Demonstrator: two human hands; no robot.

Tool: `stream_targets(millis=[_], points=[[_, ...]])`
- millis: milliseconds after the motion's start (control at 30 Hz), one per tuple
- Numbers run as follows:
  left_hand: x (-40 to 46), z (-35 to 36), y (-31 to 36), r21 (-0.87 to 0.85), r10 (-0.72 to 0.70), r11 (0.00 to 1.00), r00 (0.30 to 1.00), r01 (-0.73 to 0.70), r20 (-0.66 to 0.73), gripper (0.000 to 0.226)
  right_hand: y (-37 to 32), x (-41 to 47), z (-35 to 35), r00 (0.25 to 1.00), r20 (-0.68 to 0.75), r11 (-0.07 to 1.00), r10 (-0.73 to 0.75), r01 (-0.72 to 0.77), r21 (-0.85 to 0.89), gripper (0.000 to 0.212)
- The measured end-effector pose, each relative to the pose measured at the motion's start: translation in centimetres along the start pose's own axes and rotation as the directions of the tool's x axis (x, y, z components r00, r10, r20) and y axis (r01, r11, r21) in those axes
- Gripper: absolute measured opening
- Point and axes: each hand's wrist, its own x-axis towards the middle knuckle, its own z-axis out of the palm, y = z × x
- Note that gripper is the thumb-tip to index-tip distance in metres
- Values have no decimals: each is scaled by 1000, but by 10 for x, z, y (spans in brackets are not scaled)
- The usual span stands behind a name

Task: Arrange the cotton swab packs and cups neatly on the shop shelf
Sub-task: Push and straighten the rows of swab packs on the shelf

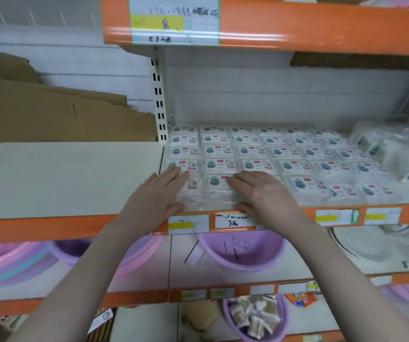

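Cotton swab packs (267,154) lie flat in a grid of rows on the shop shelf (65,174), starting under my fingertips and running away from them toward the back wall. Front row: my left hand (160,193) rests palm down on the leftmost pack, fingers straight and close together, thumb along the pack's near edge at the shelf lip. My right hand (262,191) lies flat on the next pack over, fingers straight and pointing left toward my other hand, thumb on the shelf's front edge. Neither hand grips anything; both press or rest on the clear lids.

Right of my right hand, more packs fill the front row, somewhat unevenly. Farther right, a loose heap of plastic-wrapped bundles (393,149), too blurred to identify.

Just below my thumbs, price tags (234,222) sit on the orange shelf edge. Under my wrists, purple basins (243,253) on the lower shelf. Left of my left hand, bare shelf board, with cardboard sheets (50,112) leaning behind it.
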Motion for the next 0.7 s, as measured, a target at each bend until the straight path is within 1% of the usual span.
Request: stream_targets(millis=[67,167,267,367,500,567,633,700], points=[[2,0,-3,-24,6,1000,1000,-6,19,74,1,2,0,1000,4,1000,9,-10,24,64],[3,-2,-3,-50,5,999,999,-3,34,72,2,5,-1,1000,15,999,8,-8,38,60],[5,-4,2,-22,-16,1000,999,16,28,72,3,6,-2,999,26,997,28,-30,66,56],[6,-5,5,-18,-23,1000,1000,23,21,72,1,7,-2,997,24,991,76,-78,108,56],[9,-6,5,-46,-36,998,998,38,53,74,2,4,-7,991,95,977,98,-114,178,60],[10,-10,5,-51,-44,998,994,49,97,78,5,2,-14,979,141,952,146,-178,250,58],[13,-17,8,-88,-51,994,995,59,90,85,11,-2,-23,959,200,926,199,-251,282,59],[16,-22,13,-101,-24,994,998,29,57,80,20,-10,-33,941,242,917,237,-299,266,60]])
